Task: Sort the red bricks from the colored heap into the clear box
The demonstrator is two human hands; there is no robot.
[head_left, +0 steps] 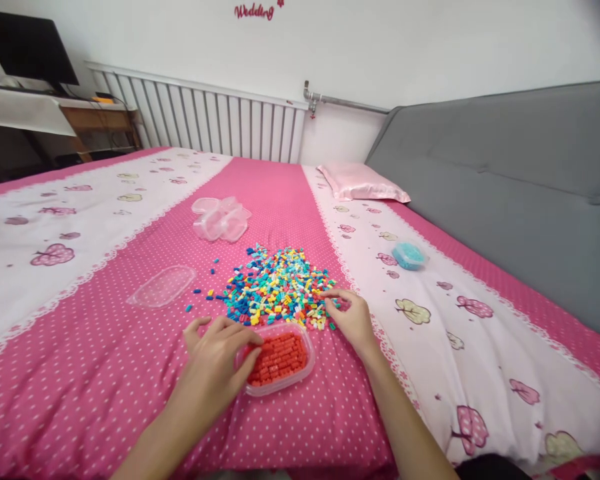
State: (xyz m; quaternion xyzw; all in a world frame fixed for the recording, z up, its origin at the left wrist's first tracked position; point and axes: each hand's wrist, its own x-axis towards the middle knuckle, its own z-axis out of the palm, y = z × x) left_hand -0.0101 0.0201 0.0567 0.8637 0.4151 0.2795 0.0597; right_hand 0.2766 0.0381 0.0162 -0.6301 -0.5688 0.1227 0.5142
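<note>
In front of me stands a clear plastic container (310, 368) with rows of small red toy bricks (283, 360) in it. My left hand (220, 353) reaches over its left side, thumb and index finger drawn together at the red bricks; whatever sits between those tips is hidden. Behind the container spreads a loose pile of small multicoloured toy bricks (280, 283), blue, yellow, green, white and red. At the pile's right edge, my right hand (349, 317) has its thumb and index finger closed in a pinch, with a small reddish brick at the tips.
A clear lid (164, 287) lies left of the pile, near several stray bricks. Stacked empty clear containers (221, 219) sit farther back. A closed container of light blue pieces (409, 256) stands at right. Beyond are a pink pillow (363, 182) and the grey headboard (510, 173).
</note>
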